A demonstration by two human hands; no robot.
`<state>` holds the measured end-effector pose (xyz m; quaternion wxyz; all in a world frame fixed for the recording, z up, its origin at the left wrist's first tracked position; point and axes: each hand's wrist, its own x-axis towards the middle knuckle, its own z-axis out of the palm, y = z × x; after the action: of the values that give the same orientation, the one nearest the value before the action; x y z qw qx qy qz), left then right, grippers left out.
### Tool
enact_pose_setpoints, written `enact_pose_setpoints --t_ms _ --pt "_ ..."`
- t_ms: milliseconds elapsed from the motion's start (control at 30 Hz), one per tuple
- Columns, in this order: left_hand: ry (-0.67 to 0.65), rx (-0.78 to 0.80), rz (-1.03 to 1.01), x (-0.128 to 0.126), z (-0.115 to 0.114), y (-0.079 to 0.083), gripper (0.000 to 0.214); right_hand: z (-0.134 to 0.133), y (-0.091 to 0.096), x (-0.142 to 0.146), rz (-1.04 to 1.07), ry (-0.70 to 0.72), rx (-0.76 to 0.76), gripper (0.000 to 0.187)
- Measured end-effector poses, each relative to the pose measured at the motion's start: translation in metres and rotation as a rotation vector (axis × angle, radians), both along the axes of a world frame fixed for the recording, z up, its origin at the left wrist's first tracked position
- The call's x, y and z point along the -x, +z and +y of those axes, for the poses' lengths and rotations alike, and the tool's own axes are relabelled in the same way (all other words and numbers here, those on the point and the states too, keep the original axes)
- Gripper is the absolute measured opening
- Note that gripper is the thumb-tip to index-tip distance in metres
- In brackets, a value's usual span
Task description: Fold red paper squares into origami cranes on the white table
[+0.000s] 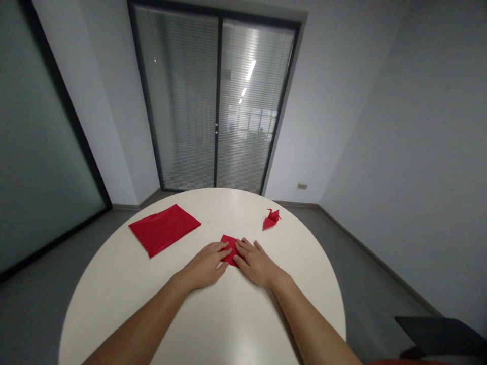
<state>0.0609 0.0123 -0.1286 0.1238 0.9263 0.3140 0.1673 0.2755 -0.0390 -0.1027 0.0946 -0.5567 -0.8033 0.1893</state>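
A small folded piece of red paper (230,245) lies flat on the white round table (228,324). From its left side my left hand (208,263) rests on it, fingers stretched out over the edge. My right hand (255,262) lies on its right part with the fingers spread, covering that side. Both hands press down flat; neither grips the paper. Beyond my right hand stands a folded red paper crane (271,219).
A larger flat red packet or stack of sheets (164,229) lies at the table's left. Behind the table is a glass door with blinds (182,111). A dark chair-like object (443,334) is at the lower right.
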Motion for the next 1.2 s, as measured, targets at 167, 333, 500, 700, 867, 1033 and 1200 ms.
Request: enact_pose_setpoints --t_ms 167,333,500,700,867,1033,1200 --pt "-0.073 -0.035 -0.078 -0.003 -0.005 0.010 0.028 0.005 -0.009 -0.004 0.003 0.041 0.003 0.061" --pt "-0.120 -0.008 -0.119 -0.001 -0.005 0.007 0.033 0.011 -0.017 -0.014 -0.012 0.026 0.030 0.058" --pt "-0.068 -0.029 -0.030 0.001 -0.005 0.005 0.046 0.014 -0.017 -0.018 -0.040 -0.135 -0.057 0.056" --pt "-0.077 -0.038 -0.008 0.003 -0.002 0.000 0.048 0.017 -0.017 -0.021 0.046 -0.035 -0.164 0.048" --pt "-0.105 -0.035 -0.035 0.007 0.003 -0.004 0.045 0.018 -0.024 -0.025 0.154 0.096 -0.201 0.051" --pt "-0.064 -0.041 -0.018 0.007 0.005 -0.004 0.039 0.017 -0.023 -0.032 0.104 0.064 -0.200 0.064" --pt "-0.043 -0.015 -0.011 0.008 0.004 -0.001 0.037 0.016 -0.015 -0.030 0.115 0.090 -0.271 0.045"
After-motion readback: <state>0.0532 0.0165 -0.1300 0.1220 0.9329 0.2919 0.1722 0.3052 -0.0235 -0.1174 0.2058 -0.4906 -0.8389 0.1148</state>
